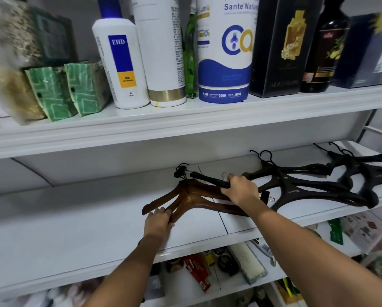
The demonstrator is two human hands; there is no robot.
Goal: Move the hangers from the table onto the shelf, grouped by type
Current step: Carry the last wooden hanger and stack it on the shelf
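Observation:
Brown wooden hangers (192, 199) lie stacked on the middle white shelf (74, 229). My left hand (158, 222) grips the lower left arm of that stack. My right hand (241, 190) is closed around a black clip hanger (207, 179), which lies slanted across the top of the brown ones, its metal clip showing beside my wrist. To the right, a group of dark brown plastic hangers (296, 187) rests on the same shelf. Black hangers (367, 171) lie at the far right.
The shelf above holds white bottles (121, 63), a blue-and-white tub (225, 52), green packets (63, 89) and dark boxes (281, 45). The shelf below carries mixed small goods (207, 269). The middle shelf's left half is bare white surface.

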